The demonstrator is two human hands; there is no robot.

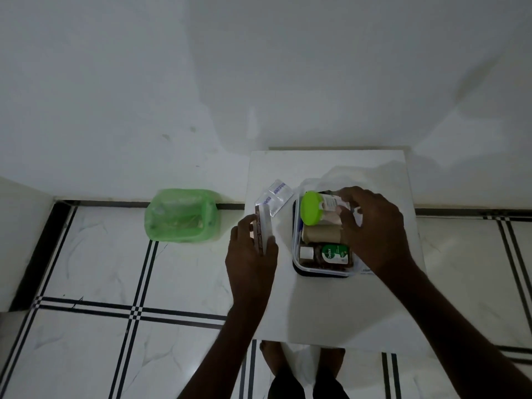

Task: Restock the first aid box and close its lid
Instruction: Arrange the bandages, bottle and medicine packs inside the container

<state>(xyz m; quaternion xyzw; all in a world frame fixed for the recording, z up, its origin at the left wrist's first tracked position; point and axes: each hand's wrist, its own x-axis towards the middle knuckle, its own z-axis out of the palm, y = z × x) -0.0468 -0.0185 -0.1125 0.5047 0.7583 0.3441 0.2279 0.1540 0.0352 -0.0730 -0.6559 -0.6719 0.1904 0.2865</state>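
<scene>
A clear plastic first aid box (296,249) with a dark base stands on a small white table (331,306). Inside lie a bottle with a lime-green cap (311,208), a tan bandage roll (322,234) and a brown Dettol bottle (331,255) with a white cap. My right hand (374,228) is over the box, fingers closed on the green-capped bottle's body. My left hand (250,254) holds a flat pinkish pack (262,228) on edge, left of the box. A white sachet (275,197) lies behind the pack. The lid is not clearly visible.
A bin lined with a green bag (181,216) stands on the tiled floor left of the table, against the white wall. My bare feet (302,361) show under the table's near edge. The table's front half is bare.
</scene>
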